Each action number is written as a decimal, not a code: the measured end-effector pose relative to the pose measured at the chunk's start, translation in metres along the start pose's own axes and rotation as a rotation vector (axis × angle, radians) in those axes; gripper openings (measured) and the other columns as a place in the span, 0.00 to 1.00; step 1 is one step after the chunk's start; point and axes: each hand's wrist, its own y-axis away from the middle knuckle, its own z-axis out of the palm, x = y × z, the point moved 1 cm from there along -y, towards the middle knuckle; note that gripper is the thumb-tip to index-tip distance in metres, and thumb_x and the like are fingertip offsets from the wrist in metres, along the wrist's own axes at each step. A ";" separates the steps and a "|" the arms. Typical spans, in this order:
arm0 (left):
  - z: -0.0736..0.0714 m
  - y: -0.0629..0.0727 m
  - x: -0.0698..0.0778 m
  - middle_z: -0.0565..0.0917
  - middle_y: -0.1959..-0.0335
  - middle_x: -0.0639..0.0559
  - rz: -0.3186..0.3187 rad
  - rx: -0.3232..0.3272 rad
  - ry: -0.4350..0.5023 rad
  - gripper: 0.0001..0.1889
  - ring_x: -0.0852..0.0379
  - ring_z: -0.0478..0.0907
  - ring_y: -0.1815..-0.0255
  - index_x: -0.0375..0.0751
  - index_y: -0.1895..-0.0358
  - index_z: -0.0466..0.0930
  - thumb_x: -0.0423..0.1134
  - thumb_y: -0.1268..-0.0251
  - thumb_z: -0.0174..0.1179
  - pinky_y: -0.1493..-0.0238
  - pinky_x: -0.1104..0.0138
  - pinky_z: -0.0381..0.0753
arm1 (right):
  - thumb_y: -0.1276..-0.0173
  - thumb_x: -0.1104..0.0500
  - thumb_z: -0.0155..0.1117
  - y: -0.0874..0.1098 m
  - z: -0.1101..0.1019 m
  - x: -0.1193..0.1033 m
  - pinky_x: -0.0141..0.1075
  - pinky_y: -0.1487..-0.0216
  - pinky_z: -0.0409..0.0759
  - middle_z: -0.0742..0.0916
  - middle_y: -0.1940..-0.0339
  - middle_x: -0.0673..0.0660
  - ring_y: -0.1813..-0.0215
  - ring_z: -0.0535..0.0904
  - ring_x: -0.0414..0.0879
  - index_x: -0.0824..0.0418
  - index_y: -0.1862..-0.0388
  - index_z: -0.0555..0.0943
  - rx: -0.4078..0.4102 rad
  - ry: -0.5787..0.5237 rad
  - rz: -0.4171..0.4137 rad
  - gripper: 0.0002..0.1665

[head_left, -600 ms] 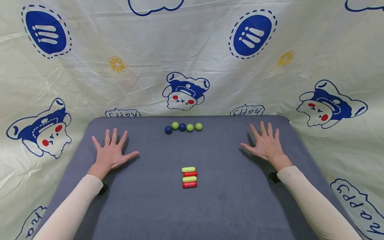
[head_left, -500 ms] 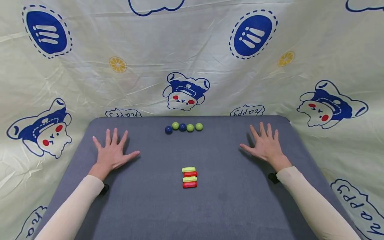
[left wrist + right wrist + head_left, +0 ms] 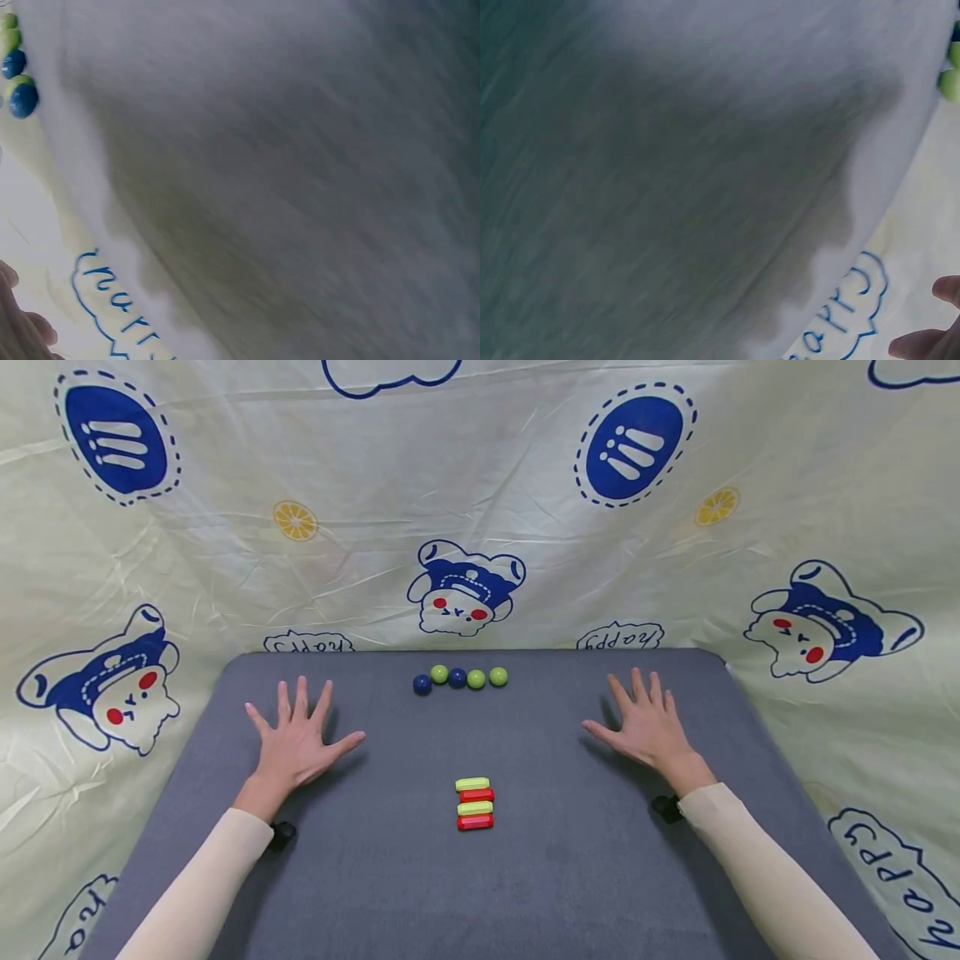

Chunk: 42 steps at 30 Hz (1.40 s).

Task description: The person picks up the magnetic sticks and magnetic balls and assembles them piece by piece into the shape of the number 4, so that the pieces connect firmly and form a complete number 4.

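My left hand (image 3: 291,750) hovers over the left side of the grey table (image 3: 540,877), fingers spread and holding nothing. On the right side my right hand (image 3: 648,731) is spread the same way, also holding nothing. Between them, nearer to me, lie two yellow-green blocks (image 3: 475,808) and two red blocks (image 3: 476,822), stacked in an alternating column of short bars. Toward the far edge sits a row of small balls: dark blue balls (image 3: 422,684) and green balls (image 3: 498,676). In the left wrist view a blue ball (image 3: 23,100) shows at the upper left.
A pale curtain (image 3: 360,460) with blue cartoon prints rises behind the far table edge and hangs at both sides. Black straps with small wrist cameras (image 3: 282,835) sit at the sleeve cuffs.
Both hands have moved inward a little, the left one to the right and the right one to the left. The balls and blocks have stayed in place.
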 end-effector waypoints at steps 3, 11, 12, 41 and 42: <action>-0.001 0.001 0.008 0.39 0.15 0.32 0.000 0.008 0.032 0.56 0.29 0.27 0.16 0.50 0.15 0.42 0.80 0.38 0.48 0.35 0.24 0.16 | 0.33 0.22 0.55 0.000 0.001 -0.010 0.72 0.26 0.49 0.53 0.17 0.75 0.19 0.42 0.79 0.58 0.15 0.53 -0.015 -0.030 -0.001 0.62; 0.003 0.004 0.025 0.35 0.15 0.35 -0.018 -0.012 0.092 0.56 0.30 0.24 0.17 0.53 0.15 0.37 0.80 0.37 0.47 0.35 0.24 0.16 | 0.35 0.21 0.56 0.002 0.012 -0.035 0.74 0.30 0.57 0.56 0.17 0.73 0.18 0.48 0.76 0.56 0.14 0.51 -0.046 -0.106 -0.010 0.63; 0.004 0.005 0.026 0.35 0.15 0.35 -0.019 -0.018 0.100 0.57 0.30 0.24 0.17 0.53 0.15 0.36 0.80 0.37 0.47 0.35 0.24 0.16 | 0.35 0.21 0.57 0.002 0.014 -0.038 0.74 0.30 0.58 0.56 0.17 0.72 0.18 0.48 0.75 0.56 0.15 0.51 -0.048 -0.112 -0.012 0.63; 0.027 0.005 0.084 0.51 0.15 0.39 0.044 -0.047 0.286 0.54 0.31 0.46 0.16 0.54 0.15 0.46 0.77 0.38 0.54 0.25 0.28 0.40 | 0.35 0.23 0.59 0.009 0.027 -0.079 0.68 0.29 0.63 0.66 0.20 0.69 0.23 0.62 0.70 0.55 0.16 0.56 -0.027 -0.263 -0.016 0.60; 0.027 0.005 0.085 0.51 0.15 0.40 0.047 -0.044 0.290 0.54 0.32 0.47 0.16 0.54 0.15 0.46 0.77 0.38 0.55 0.25 0.29 0.41 | 0.35 0.23 0.59 0.009 0.027 -0.080 0.68 0.29 0.63 0.66 0.20 0.69 0.23 0.62 0.69 0.55 0.16 0.56 -0.028 -0.268 -0.013 0.60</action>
